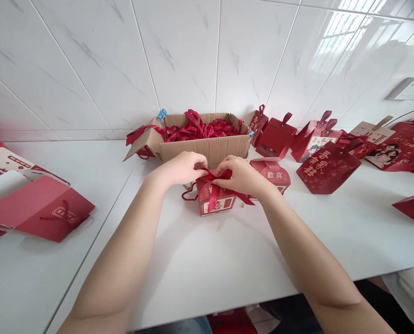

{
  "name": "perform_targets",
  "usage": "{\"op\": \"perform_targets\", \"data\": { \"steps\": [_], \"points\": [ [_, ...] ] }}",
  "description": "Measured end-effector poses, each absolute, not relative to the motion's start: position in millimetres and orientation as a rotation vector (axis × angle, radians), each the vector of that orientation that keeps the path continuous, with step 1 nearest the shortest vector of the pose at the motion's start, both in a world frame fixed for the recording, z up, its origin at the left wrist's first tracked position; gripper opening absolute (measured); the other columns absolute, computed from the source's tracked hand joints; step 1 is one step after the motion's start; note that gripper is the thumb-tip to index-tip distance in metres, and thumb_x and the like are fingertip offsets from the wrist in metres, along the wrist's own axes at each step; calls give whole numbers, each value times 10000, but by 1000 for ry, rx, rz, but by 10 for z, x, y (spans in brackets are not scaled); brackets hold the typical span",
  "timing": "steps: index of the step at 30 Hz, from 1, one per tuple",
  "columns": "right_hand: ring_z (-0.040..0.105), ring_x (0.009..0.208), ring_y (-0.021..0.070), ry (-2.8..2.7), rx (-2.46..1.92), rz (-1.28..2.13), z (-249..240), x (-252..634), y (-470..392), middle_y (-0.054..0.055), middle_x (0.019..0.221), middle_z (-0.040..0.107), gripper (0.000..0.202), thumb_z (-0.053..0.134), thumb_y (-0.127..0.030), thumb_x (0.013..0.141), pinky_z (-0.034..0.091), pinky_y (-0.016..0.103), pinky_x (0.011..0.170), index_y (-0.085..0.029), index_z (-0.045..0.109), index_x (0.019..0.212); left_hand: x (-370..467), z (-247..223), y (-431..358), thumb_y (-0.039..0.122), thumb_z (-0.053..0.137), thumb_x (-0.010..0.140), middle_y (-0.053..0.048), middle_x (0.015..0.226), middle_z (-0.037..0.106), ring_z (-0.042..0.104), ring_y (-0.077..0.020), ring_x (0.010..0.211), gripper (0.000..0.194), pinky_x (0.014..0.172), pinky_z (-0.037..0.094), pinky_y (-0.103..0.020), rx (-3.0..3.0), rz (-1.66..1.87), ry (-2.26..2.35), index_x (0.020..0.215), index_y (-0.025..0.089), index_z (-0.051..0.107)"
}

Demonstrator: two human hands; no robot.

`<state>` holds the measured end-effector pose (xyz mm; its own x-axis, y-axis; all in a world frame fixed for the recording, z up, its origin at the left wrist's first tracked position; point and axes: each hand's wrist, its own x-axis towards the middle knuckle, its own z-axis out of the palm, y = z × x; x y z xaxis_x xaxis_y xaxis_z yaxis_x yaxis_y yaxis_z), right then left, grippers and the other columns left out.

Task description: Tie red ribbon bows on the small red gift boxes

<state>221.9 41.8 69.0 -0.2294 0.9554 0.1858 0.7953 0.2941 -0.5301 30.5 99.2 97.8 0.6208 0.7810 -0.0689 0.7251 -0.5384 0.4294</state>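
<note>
A small red gift box [216, 205] stands on the white table, with a red ribbon [214, 199] across its top and its tails hanging over the front. My left hand [186, 168] pinches the ribbon at the box's top left. On the other side, my right hand [236, 175] has its fingers closed on the ribbon near the middle of the top. A red cord loop [190, 195] sticks out at the box's left side. Just behind to the right is another red box [275, 175] with a rounded top, partly hidden by my right hand.
Behind my hands, a cardboard box [203, 149] holds a heap of red ribbons [207, 127]. Several red gift bags [328, 167] stand at the right. A large red bag [43, 206] lies at the left. The table's front edge [221, 315] runs below my arms.
</note>
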Motion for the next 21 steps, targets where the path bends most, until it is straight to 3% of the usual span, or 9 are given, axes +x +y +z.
{"op": "perform_targets", "data": {
  "steps": [3,5,8,13,21],
  "points": [
    [585,897,187,-2089,-1505,523,727,2313,430,52,987,643,232,577,-412,849,458,307,743,-227,705,904,295,989,993,350,528,799,8,786,672,583,-152,644,147,528,415,-254,2414,181,1190,811,226,608],
    [596,883,172,-2115,-1463,523,749,2386,443,44,972,669,233,513,-353,891,456,298,748,-224,705,920,286,1002,990,371,534,802,5,795,676,586,-154,656,166,536,419,-251,2405,176,1189,822,224,609],
    [599,930,176,-2204,-1355,478,757,2468,461,38,997,681,203,545,-239,858,465,302,779,-225,699,989,277,1018,984,398,534,807,-6,804,677,583,-156,661,199,543,421,-252,2406,185,1190,825,215,608],
    [615,924,174,-2296,-1234,492,733,2493,462,50,1013,658,255,542,-183,853,496,322,809,-227,699,1048,279,1022,982,424,527,809,-5,800,674,580,-160,664,220,548,424,-258,2405,183,1190,816,218,605],
    [607,829,145,-2309,-1301,593,738,2478,426,27,994,638,412,439,-98,878,503,276,684,-302,712,1111,280,977,1013,397,528,797,-8,755,655,553,-159,639,201,544,404,-265,2407,192,1178,784,213,608]
  ]
}}
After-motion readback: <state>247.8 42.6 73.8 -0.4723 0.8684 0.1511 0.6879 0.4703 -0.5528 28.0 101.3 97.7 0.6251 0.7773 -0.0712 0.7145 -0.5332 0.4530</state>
